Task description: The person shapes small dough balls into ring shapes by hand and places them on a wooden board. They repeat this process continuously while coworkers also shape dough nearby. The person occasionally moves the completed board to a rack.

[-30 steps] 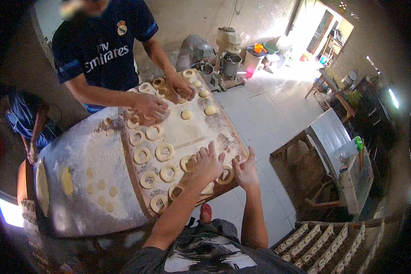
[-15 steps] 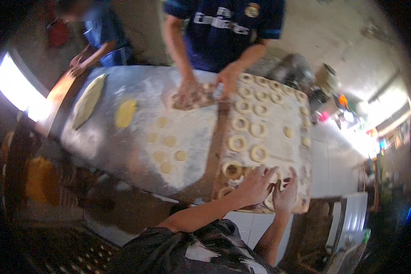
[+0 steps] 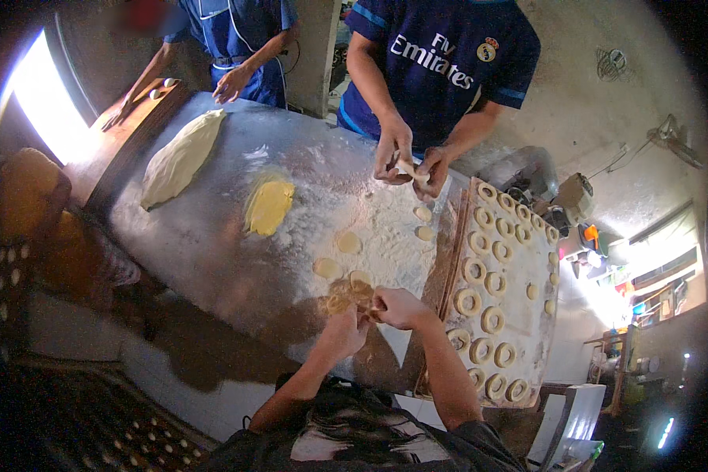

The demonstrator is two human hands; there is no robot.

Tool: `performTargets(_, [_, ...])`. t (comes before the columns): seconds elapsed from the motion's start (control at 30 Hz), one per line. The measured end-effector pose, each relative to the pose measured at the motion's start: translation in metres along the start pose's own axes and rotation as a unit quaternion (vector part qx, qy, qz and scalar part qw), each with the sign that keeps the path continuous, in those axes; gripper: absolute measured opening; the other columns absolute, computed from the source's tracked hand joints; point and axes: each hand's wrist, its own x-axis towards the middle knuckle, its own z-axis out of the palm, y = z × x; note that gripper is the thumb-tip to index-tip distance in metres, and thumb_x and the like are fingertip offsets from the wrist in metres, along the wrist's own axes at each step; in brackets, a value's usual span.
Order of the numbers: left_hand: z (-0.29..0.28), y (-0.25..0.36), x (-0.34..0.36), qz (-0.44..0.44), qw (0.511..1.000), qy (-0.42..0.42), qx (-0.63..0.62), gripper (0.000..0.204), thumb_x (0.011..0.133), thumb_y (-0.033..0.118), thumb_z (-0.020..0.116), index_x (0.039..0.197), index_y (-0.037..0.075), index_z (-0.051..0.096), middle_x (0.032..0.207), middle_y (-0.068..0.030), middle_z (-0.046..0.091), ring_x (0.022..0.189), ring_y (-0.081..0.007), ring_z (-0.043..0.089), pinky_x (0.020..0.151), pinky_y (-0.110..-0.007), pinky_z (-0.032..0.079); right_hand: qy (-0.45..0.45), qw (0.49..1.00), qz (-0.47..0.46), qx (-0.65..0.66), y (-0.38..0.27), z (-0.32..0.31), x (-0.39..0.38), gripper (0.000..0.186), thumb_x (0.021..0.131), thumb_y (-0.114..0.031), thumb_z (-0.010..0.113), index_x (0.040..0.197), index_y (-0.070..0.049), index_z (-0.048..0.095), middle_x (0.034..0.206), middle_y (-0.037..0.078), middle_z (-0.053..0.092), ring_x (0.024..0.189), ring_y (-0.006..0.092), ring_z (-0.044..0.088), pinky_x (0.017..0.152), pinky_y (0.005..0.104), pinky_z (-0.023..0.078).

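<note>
My left hand [image 3: 344,333] and my right hand [image 3: 401,307] meet low over the near edge of the metal table. Both are closed, fingertips together around what looks like a small piece of dough, mostly hidden by the fingers. Just beyond them, partly in shadow, lie flat dough rounds [image 3: 362,281]. Two more rounds, one a pale dough disc [image 3: 349,242], rest on the floured surface a little farther off. To the right of my right hand, dough rings [image 3: 492,319] stand in rows on a floured board [image 3: 525,334].
Across the table a co-worker's hands [image 3: 411,167] hold a strip of dough. A yellow slab [image 3: 270,208] and a long dough mass [image 3: 182,157] lie to the left. Another person stands at the far left, beside a wooden board [image 3: 134,130]. Dough balls [image 3: 153,436] fill a rack at lower left.
My hands have moved left from the ring board to the table's near edge. More rings now stand at the board's near end. The co-worker's hands have risen from the table with dough.
</note>
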Motion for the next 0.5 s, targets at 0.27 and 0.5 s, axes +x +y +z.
performTargets(0.27, [-0.038,0.042,0.030,-0.078,0.966,-0.052,-0.243,0.033,0.085,0.015,0.074,0.111,0.000,0.064,0.091,-0.0170,0.071,0.081,-0.0236,0.071,0.073,-0.034,0.056,0.215,0.844,-0.021,0.491,-0.018,0.005,-0.047,0.035,0.087,-0.010,0.069,0.111,-0.006,0.043,0.096,0.013,0.064,0.080,0.0207,0.066,0.071,0.0348,0.053])
performTargets(0.5, [-0.042,0.065,0.052,0.092,0.991,-0.031,-0.093,0.038,0.079,-0.007,0.066,0.115,0.000,0.055,0.100,-0.0144,0.060,0.083,-0.0309,0.062,0.072,-0.041,0.051,0.512,0.848,0.118,0.069,-0.025,0.024,-0.015,0.065,0.085,-0.018,0.071,0.141,-0.008,0.038,0.114,0.016,0.059,0.110,0.0285,0.060,0.093,0.0449,0.047])
